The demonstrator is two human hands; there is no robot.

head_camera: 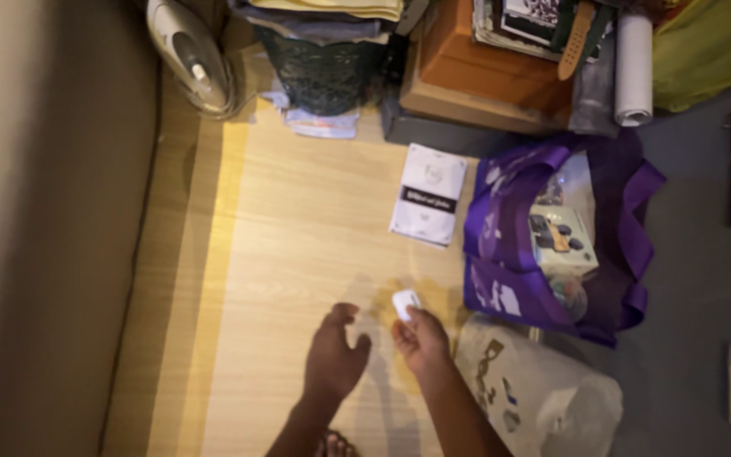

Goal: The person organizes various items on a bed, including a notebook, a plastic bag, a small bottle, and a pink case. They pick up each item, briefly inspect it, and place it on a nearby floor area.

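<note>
Pale wooden floor (298,237) seen from above. Right hand (420,338) pinching small white case (405,303) at fingertips, case tilted up-left; left hand (333,360) spread, empty, just beside, lower-left.

Floor (298,228): pale wood-grain boards, warm yellowish light, soft shadows. Left edge: plain beige wall (35,211), blurred. Right side: grey floor covering (704,279). Top left corner: white clothes iron (189,52) standing at the wall. Top centre: dark mesh basket (323,72) with folded cloth on top. Beside it, stacked orange-brown boxes (475,72) and a white roll (634,63). Yellow-green fabric (712,46) in the top right corner.
</note>
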